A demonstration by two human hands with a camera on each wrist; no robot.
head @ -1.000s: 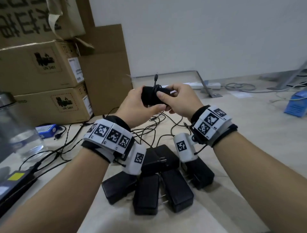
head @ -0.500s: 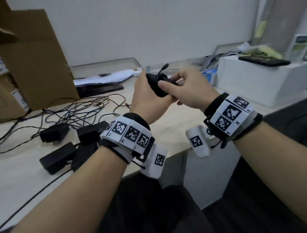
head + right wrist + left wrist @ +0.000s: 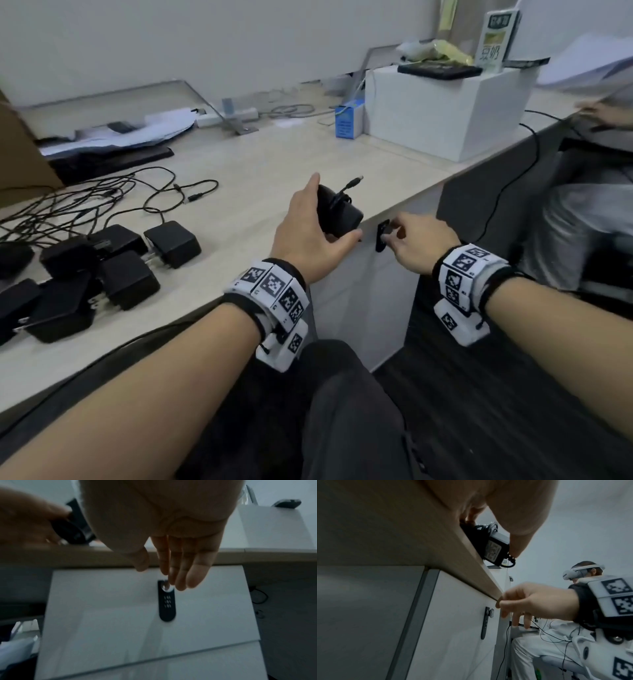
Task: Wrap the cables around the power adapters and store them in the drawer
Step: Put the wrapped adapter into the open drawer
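Note:
My left hand (image 3: 305,236) grips a black power adapter (image 3: 337,216) with its cable wound round it and the plug end sticking up, just above the desk's front edge (image 3: 404,202). In the left wrist view the adapter (image 3: 494,547) shows its label, held between thumb and fingers. My right hand (image 3: 409,240) is below the desk edge at the white drawer front (image 3: 356,308). Its fairly straight fingers (image 3: 180,563) reach the silver knob at the top of a black lock plate (image 3: 167,601). The drawer front (image 3: 120,608) looks closed. Several unwrapped adapters (image 3: 126,277) lie on the desk at left.
Loose black cables (image 3: 102,202) trail across the desk behind the adapters. A white box (image 3: 442,109) and a small blue carton (image 3: 349,120) stand at the back right. Cardboard (image 3: 20,154) stands far left. Another person in white (image 3: 556,642) sits to the right.
The head view has swung right toward the drawer. My right hand let go of the wrapped adapter and dropped to the drawer's lock plate. My left hand keeps the adapter, now lower.

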